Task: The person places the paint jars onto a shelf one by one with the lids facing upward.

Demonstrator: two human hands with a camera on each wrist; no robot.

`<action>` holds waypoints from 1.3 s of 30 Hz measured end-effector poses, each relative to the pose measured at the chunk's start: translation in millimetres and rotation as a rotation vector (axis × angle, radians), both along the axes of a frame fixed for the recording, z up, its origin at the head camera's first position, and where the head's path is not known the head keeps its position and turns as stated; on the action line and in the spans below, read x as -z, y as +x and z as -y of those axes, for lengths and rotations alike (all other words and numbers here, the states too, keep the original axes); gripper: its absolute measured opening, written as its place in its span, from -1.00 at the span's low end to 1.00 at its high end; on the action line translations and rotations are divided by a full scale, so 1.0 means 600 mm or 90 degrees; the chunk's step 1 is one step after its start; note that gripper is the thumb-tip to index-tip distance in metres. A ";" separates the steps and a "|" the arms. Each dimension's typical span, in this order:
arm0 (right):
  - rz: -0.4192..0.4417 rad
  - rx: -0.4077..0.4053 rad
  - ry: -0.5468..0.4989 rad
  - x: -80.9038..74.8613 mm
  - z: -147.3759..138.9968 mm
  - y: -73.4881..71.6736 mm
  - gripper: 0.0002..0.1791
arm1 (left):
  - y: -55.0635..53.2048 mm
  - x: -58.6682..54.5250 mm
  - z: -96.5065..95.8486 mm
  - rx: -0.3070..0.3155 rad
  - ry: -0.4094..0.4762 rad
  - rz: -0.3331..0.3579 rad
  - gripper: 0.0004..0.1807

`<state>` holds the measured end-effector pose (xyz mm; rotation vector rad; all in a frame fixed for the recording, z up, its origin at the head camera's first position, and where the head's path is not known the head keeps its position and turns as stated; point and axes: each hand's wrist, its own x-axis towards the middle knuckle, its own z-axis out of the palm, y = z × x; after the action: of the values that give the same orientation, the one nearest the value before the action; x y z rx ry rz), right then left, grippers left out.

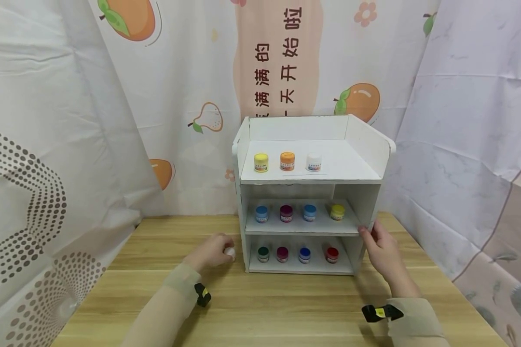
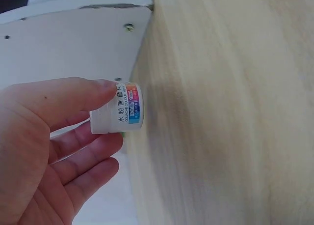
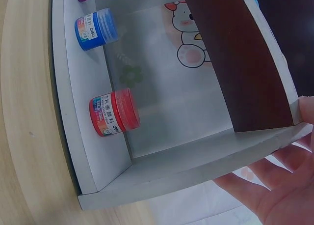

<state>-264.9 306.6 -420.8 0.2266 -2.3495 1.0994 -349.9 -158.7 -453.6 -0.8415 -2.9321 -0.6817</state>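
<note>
My left hand (image 1: 212, 250) pinches a white gouache paint jar (image 2: 117, 111) between thumb and fingers. It is low over the table, just left of a white three-tier shelf (image 1: 312, 181). In the left wrist view the jar lies sideways, its printed label showing. My right hand (image 1: 383, 250) grips the shelf's right side panel, the thumb at the front edge by the middle board and the fingers along the outer face. Inside the bottom tier, near that hand, stand a red paint jar (image 3: 114, 113) and a blue paint jar (image 3: 95, 29).
On the top tier stand yellow (image 1: 261, 163), orange (image 1: 287, 161) and white (image 1: 314, 162) jars. Several more jars line the middle board (image 1: 297, 230) and the bottom tier. The shelf stands on a wooden table (image 1: 278, 313) before a printed curtain (image 1: 191, 72).
</note>
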 end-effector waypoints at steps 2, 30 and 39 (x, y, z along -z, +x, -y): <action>-0.002 0.002 -0.001 -0.001 0.001 0.000 -0.50 | 0.005 -0.003 0.001 0.011 0.014 -0.014 -0.68; -0.005 0.006 -0.003 -0.003 0.002 0.001 -0.50 | 0.117 -0.096 -0.017 0.094 0.202 -0.228 -0.68; 0.002 0.014 0.008 -0.002 0.001 0.002 -0.49 | 0.141 -0.143 -0.066 0.211 0.242 -0.312 -0.66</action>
<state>-263.8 306.3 -419.6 0.2041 -2.3574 1.0753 -265.1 -118.9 -367.6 -1.2435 -2.1655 -0.8614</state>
